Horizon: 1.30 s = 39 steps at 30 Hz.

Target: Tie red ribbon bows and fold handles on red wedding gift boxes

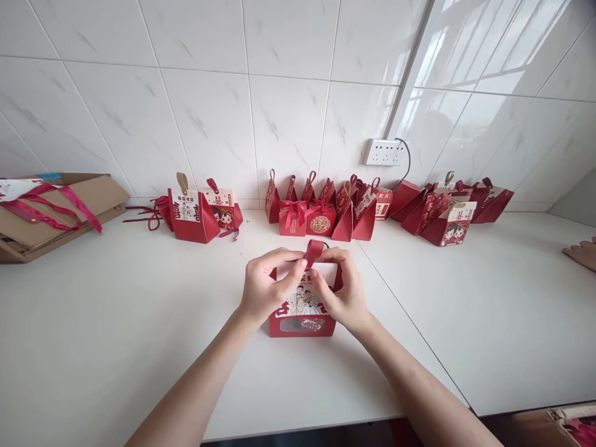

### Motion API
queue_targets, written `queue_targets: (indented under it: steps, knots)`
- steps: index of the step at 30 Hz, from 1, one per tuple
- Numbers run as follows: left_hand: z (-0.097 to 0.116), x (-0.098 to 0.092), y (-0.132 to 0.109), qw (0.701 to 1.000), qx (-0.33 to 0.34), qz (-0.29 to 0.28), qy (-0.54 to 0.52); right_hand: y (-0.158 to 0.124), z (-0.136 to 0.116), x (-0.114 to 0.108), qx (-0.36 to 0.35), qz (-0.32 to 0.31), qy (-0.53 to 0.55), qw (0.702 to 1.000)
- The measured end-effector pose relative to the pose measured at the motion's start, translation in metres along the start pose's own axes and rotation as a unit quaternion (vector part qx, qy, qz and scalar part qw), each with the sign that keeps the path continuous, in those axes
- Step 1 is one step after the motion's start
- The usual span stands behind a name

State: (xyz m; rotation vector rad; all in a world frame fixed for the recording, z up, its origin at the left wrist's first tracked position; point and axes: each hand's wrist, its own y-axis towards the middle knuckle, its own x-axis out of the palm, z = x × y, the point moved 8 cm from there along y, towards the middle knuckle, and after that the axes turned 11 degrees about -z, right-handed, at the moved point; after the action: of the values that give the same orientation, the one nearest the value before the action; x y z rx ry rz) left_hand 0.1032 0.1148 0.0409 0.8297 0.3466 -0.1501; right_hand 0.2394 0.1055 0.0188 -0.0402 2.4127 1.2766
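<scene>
A red gift box [302,327] stands upright on the white table in front of me. Its white upper panel carries a drawing of a couple, and a small oval window shows below. From the top rises a red ribbon loop [315,251]. My left hand [272,282] pinches the box's top edge at the left of the loop, thumb in front and fingers behind. On the other side my right hand [342,288] grips the same top edge, its thumb pressed to the front panel. The fingertips behind the box are partly hidden.
Several red gift boxes stand along the tiled wall: a pair at left [195,220], a middle group [321,214] and a right group [454,217]. A cardboard box [93,192] with ribbons is far left. A power strip [384,153] hangs behind. Another person's hand [582,253] shows far right.
</scene>
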Motion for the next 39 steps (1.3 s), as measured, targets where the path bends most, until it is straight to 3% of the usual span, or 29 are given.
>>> queue_targets:
  steps: [7,12,20,30,39]
  knots:
    - [0.004,-0.001,-0.004,0.998,0.035,0.037,0.03,-0.001,-0.002,0.002,-0.009,0.0,-0.006,1.0]
    - [0.004,-0.003,-0.006,0.996,0.056,0.061,0.031,-0.004,-0.005,-0.001,-0.017,0.042,-0.054,0.997]
    - [0.015,0.001,-0.003,0.992,0.129,-0.006,0.012,-0.003,-0.007,-0.001,-0.023,0.047,-0.096,0.994]
    - [0.003,0.0,-0.007,0.996,0.077,0.031,0.013,-0.002,-0.014,-0.001,-0.072,0.019,-0.101,0.992]
    - [0.009,0.002,-0.002,0.995,0.08,0.012,0.065,0.001,-0.015,0.0,-0.069,-0.006,-0.068,0.995]
